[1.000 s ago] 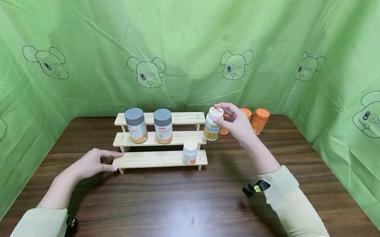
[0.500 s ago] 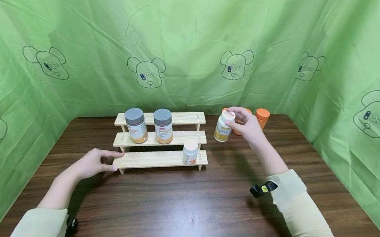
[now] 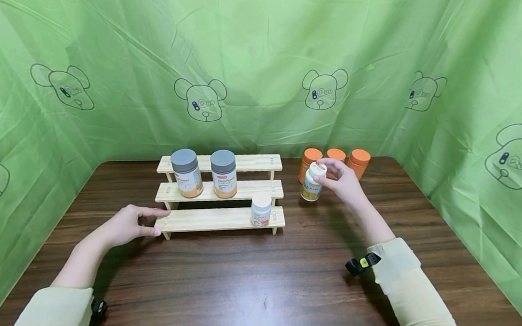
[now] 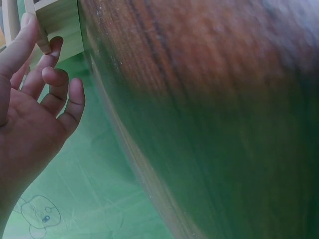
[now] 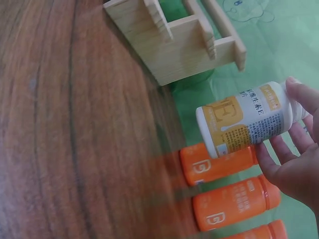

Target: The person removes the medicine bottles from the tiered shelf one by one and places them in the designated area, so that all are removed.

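My right hand (image 3: 343,182) pinches a white pill bottle (image 3: 310,185) by its cap. This bottle has a yellow-and-white label and leans slightly, to the right of the three-tier wooden display stand (image 3: 210,219). In the right wrist view the white bottle (image 5: 244,119) overlaps one of the orange bottles (image 5: 234,201). My left hand (image 3: 126,225) grips the left end of the stand's lowest tier, thumb at the front edge and index finger on top. The left wrist view shows its outer fingers curled below the wooden end (image 4: 60,25).
Two grey-capped jars (image 3: 187,173) stand on the middle tier. A small white bottle (image 3: 261,210) stands at the right of the lowest tier. Three orange bottles (image 3: 359,162) stand in a row behind my right hand. Green cloth (image 3: 255,39) encloses the brown table (image 3: 235,289).
My right hand has carried the white pill bottle to the right and a little towards me, away from the stand's right end. The left hand and the stand stay put.
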`<state>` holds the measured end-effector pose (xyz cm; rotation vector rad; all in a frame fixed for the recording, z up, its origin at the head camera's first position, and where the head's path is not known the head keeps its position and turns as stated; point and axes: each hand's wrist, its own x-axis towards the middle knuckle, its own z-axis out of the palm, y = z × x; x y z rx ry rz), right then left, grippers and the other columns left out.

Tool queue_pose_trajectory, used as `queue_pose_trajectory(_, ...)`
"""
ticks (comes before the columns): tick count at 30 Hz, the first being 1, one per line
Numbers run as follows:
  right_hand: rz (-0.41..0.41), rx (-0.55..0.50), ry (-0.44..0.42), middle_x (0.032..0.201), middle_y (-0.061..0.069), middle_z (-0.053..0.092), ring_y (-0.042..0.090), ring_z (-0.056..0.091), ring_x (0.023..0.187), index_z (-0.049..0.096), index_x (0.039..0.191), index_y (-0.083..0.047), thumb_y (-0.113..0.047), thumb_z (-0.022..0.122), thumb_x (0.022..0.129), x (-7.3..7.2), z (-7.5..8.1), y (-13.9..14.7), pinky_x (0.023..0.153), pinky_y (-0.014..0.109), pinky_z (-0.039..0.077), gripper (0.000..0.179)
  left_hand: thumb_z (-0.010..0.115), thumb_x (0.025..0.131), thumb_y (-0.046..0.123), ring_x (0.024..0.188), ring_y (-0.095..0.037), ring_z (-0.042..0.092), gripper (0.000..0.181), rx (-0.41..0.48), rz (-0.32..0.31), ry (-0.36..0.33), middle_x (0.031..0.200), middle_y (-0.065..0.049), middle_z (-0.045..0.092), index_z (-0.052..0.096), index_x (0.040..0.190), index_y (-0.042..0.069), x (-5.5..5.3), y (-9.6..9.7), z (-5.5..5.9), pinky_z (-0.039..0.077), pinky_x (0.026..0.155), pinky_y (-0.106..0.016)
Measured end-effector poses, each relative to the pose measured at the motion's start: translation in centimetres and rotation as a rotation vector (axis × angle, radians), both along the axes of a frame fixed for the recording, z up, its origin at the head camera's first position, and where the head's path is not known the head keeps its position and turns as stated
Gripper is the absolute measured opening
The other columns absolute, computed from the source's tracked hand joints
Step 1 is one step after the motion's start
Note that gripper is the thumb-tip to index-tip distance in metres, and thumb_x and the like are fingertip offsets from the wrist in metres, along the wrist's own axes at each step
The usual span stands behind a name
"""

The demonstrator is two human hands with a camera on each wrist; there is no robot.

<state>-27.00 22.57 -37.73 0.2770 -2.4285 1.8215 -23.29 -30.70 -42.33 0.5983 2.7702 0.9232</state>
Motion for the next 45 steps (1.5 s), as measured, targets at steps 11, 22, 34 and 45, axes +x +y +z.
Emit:
queue_pose_trajectory(11,-0.025,-0.020,-0.036,0.116,0.001,0.062,0.020,0.054,0.111,0.056,0.125,-0.008,-0.014,0.075,0.081,-1.8,-3.2,0.6,0.078,0.024,0.049,0.048,0.079,0.075,0.026,0.048,-0.005,0.037,0.052,0.007,-0.009,0.012,0.056,0.008,0.036,0.065,0.124,0.020,-0.1,0.0,0.1,0.037,0.048,-0.026)
queue_pose_trajectory(22,-0.018,-0.020,-0.057,0.112,0.006,0.063,0.026,0.052,0.107,0.053,0.127,0.000,-0.005,0.072,0.082,-0.5,-2.3,0.0,0.081,0.023,0.045,0.049,0.078,0.075,0.026,0.047,-0.004,0.037,0.052,0.017,-0.017,-0.007,0.057,0.007,0.038,0.064,0.125,0.018,0.1,0.3,0.5,0.036,0.049,-0.025)
queue_pose_trajectory(34,-0.002,-0.040,-0.061,0.116,0.007,0.061,0.026,0.051,0.110,0.052,0.128,-0.001,-0.007,0.072,0.082,-0.4,-2.4,0.0,0.083,0.025,0.045,0.050,0.078,0.076,0.027,0.048,-0.004,0.037,0.052,0.022,-0.017,-0.015,0.057,0.006,0.037,0.064,0.125,0.018,0.2,0.2,0.5,0.036,0.049,-0.025)
queue_pose_trajectory(45,0.077,-0.028,-0.014,0.137,0.020,0.048,0.030,0.044,0.125,0.045,0.135,0.002,-0.005,0.070,0.084,0.3,-0.7,0.3,0.092,0.031,0.044,0.057,0.078,0.076,0.024,0.050,-0.005,0.037,0.051,0.015,-0.013,-0.017,0.058,0.006,0.036,0.064,0.125,0.018,0.2,0.1,0.3,0.036,0.050,-0.025)
